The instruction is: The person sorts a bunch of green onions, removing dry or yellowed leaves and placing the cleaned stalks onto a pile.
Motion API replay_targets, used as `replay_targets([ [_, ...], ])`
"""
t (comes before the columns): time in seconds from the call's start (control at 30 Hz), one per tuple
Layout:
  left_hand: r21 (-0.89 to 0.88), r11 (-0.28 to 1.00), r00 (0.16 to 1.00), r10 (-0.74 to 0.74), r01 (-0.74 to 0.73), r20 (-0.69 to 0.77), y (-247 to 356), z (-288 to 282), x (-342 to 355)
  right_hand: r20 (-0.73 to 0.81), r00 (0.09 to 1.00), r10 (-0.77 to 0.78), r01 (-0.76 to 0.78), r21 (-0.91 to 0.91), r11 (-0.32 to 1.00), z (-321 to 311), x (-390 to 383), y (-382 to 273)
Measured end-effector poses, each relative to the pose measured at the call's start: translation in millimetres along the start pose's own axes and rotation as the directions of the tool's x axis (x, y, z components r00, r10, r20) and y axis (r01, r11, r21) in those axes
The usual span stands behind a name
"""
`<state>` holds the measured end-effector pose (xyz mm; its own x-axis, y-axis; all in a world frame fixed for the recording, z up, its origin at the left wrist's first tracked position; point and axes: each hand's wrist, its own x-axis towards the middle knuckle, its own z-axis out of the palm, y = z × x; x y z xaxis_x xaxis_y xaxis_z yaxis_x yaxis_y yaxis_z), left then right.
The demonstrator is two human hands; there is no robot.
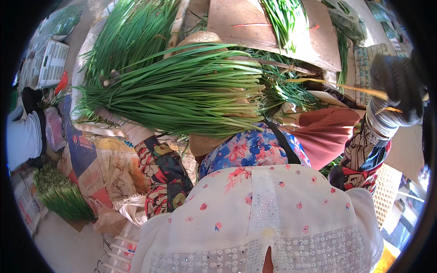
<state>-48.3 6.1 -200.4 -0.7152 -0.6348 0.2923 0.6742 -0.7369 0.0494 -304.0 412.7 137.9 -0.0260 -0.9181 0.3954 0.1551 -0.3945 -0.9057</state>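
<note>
A large bundle of long, flat green garlic chives (182, 91) lies crosswise in front of me, pale stem ends to the right. My left hand (108, 114) is closed around its leafy left part from below; the leaves hide most of the fingers. Out at the far right, my right hand (395, 93), in a ribbed grey glove, is raised and closed on a yellow strip (339, 85). The strip stretches left toward the bundle's stem end, without visibly wrapping it. A straw-coloured rounded thing (200, 38) shows behind the bundle.
More chives (132, 36) are heaped at the back left, and others (284, 22) lie on a brown board (236, 22). A tied-looking green bunch (63, 193) stands at lower left. A white plastic crate (53, 63) and another person's pale clothing (25, 141) are at the left.
</note>
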Motion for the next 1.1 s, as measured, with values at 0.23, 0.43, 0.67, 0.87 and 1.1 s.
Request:
replay_targets([
  [0.23,-0.002,0.999,0.996,-0.049,0.049,-0.079,6.7,9.0,-10.1,-0.749,0.467,0.471,-0.296,-0.634,-0.714,20.2,-69.5,121.1],
  [0.43,0.232,0.970,0.988,-0.044,0.078,-0.146,15.8,20.0,-1.7,-0.310,0.910,0.275,-0.285,-0.950,-0.130,90.5,-50.9,227.3],
  [0.67,0.396,0.915,0.962,0.041,0.073,-0.270,25.9,10.2,4.4,-0.330,0.821,0.467,-0.306,-0.943,-0.128,93.7,-6.8,255.4],
  [0.87,0.708,0.687,0.728,0.399,0.164,-0.557,17.1,14.6,9.4,-0.199,0.920,0.339,-0.157,-0.977,-0.146,80.3,-27.3,204.3],
  [1.1,0.736,0.631,0.622,0.480,0.245,-0.619,3.8,32.7,2.0,-0.700,0.621,0.353,-0.684,-0.704,-0.192,26.0,-103.2,115.0],
])
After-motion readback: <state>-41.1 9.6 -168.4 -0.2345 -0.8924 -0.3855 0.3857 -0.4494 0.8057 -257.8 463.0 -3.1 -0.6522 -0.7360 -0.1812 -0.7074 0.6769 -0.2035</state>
